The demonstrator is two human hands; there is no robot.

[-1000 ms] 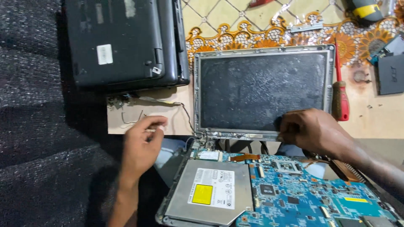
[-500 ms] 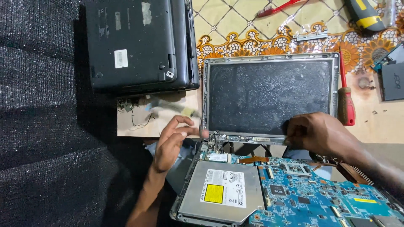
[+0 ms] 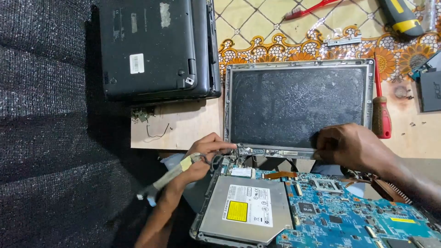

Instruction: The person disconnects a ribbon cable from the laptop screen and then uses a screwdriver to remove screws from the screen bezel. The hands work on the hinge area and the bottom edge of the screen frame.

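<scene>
A cluttered repair bench fills the frame: a pale wooden board [image 3: 183, 126] in the middle, a patterned yellow-and-orange cloth [image 3: 275, 32] across the top, a dark woven mat [image 3: 46, 138] down the left side. At centre we see a bare laptop screen panel [image 3: 298, 103], dusty and stripped of its bezel, lying face up so its lower edge meets the opened machine below.

The left hand [image 3: 202, 158], lower centre, pinches a taped cable bundle [image 3: 172, 177] near the panel's lower-left corner; thumb and forefinger close on it while the remaining fingers curl under, seemingly to keep the wiring clear of the hinge. The right hand [image 3: 353, 147] presses down on the panel's lower-right edge, fingers bent and held together, apparently steadying the screen; we cannot tell whether it grips anything beneath.

Along the bottom lie a blue circuit board [image 3: 349, 220] and a silver optical drive [image 3: 248, 209] with a yellow sticker, both exposed. At upper left, black closed laptops [image 3: 156, 46] sit stacked out of the way. A red-handled screwdriver [image 3: 380, 108] rests just beside the panel's right edge, within reach, with a red toothbrush [image 3: 308, 9] and a yellow-and-black tool [image 3: 399, 18] along the top.
</scene>
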